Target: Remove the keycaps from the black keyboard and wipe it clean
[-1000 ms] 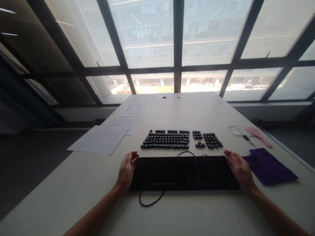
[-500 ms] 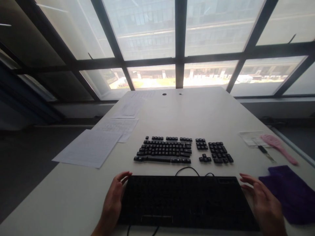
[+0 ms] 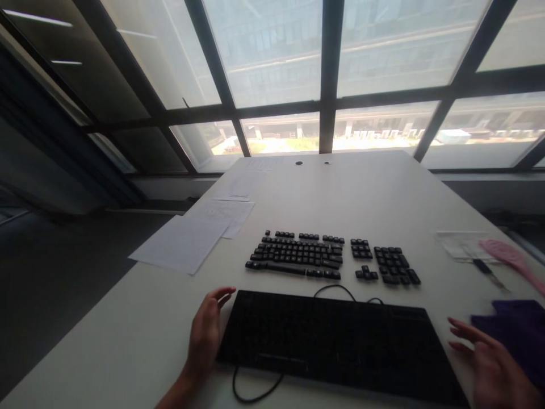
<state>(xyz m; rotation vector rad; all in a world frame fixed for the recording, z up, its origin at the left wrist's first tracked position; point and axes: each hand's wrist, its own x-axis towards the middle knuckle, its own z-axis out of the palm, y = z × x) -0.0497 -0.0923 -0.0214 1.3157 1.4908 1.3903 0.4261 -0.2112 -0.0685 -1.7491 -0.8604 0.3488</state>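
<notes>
A black keyboard base [image 3: 340, 343] without keycaps lies on the white table [image 3: 340, 199] in front of me, its cable looping at front and back. Loose black keycaps [image 3: 327, 258] are laid out in keyboard order just beyond it. My left hand [image 3: 206, 335] rests against the base's left edge, fingers curved and apart, holding nothing. My right hand [image 3: 489, 363] hovers a little off the base's right end with fingers spread, near a purple cloth [image 3: 517, 335].
Paper sheets [image 3: 187, 241] lie along the table's left edge, one overhanging it. At the right sit a pink brush [image 3: 511, 258], a small tool [image 3: 485, 270] and a clear bag [image 3: 457, 244]. Large windows stand behind the table.
My right hand has drawn away from the keyboard base's right end toward the purple cloth. The view shifted, so the base now lies slightly skewed. The left hand stays at the left edge.
</notes>
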